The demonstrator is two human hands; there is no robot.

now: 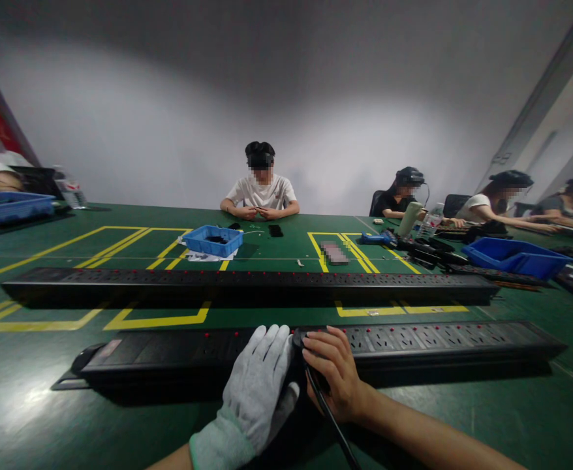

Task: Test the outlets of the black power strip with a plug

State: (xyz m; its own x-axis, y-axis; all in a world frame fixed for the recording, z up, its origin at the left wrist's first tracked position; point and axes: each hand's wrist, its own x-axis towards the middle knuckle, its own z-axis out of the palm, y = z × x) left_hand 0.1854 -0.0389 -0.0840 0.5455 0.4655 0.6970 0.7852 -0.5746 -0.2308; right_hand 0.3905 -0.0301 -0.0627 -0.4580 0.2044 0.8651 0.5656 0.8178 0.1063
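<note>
While the gloved left hand (260, 378) lies flat across the near power strip (428, 339), its fingers straight and close together, the bare right hand (335, 372) has its fingers curled around a black plug (298, 337) at the strip's upper face. Whether the plug is fully seated in a socket cannot be determined; the hands hide its underside. A black cord (334, 421) runs from beneath the right fingers toward the near edge of the view. The near strip rests lengthwise on the green desk (536, 418), with red dots along its row of sockets. A second power strip (247, 279) lies beyond it, roughly parallel and apart. Farther back stand a small blue tray (218, 249) on white paper (203, 257) and, to its right, a phone (334, 252). Across the desk, a seated person (269, 192) in a white shirt holds both hands together.
</note>
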